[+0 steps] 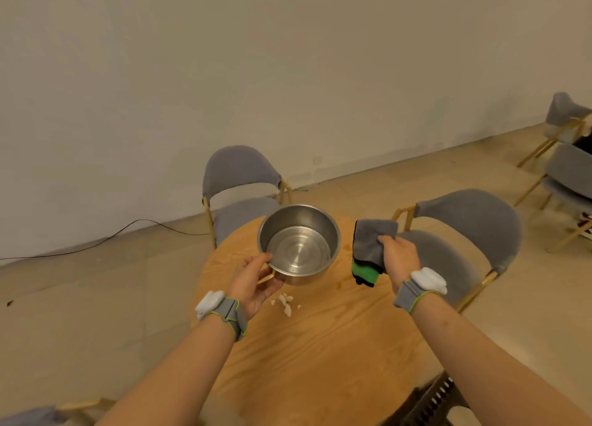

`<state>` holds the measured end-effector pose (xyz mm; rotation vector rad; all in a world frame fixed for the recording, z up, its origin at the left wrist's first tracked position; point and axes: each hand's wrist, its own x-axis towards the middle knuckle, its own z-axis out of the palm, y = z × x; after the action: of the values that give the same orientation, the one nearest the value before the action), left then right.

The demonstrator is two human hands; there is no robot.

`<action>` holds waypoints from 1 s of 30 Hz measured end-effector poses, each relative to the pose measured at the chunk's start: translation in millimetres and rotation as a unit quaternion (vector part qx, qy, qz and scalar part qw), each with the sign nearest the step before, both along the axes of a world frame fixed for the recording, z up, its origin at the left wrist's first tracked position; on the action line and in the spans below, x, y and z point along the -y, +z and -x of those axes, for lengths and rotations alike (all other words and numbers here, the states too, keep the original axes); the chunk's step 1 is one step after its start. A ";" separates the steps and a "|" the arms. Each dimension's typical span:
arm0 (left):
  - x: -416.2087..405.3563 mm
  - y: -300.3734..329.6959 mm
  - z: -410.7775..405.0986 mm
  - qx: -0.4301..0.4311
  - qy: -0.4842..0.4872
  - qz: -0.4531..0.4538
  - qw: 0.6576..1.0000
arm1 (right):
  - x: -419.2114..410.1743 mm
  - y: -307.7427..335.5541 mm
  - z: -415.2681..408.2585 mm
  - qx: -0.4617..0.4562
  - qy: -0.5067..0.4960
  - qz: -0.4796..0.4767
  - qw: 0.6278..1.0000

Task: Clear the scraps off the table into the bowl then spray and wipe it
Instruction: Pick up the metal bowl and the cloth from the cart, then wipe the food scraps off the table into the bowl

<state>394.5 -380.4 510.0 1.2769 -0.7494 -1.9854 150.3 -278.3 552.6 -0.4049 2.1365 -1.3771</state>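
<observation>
A steel bowl [299, 243] is held tilted above the round wooden table [314, 345], its empty inside facing me. My left hand [256, 281] grips the bowl's near rim and side. My right hand [400, 255] holds a folded grey and green cloth [368, 249] up over the table's right side. A small heap of white scraps [285, 302] lies on the tabletop just below the bowl, beside my left hand. A few faint stains [339, 285] mark the wood near the cloth.
Two grey chairs stand at the table's far side, one behind the bowl [238, 175] and one at right [467, 223]. More chairs [567, 169] are stacked at far right. A black cable [128, 230] runs along the floor. A dark slatted object [439, 400] sits at the bottom right.
</observation>
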 end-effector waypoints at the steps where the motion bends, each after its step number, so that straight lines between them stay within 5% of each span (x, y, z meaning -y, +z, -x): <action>1: 4.1 -6.4 -6.2 0.003 0.006 -0.003 1.000 | 7.7 -5.4 -4.4 0.001 0.004 -0.006 1.000; 17: 40.5 -150.4 -68.0 0.039 0.118 -0.051 0.991 | 119.3 -160.2 -22.7 0.047 0.098 -0.075 0.991; 30: 50.8 -218.4 -87.2 0.037 0.115 -0.056 0.991 | 133.3 -216.6 -44.2 0.065 0.075 -0.071 0.993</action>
<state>481.7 -431.2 291.6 1.4409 -0.5058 -1.8234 194.5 -411.6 336.1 -0.4004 2.0384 -1.1299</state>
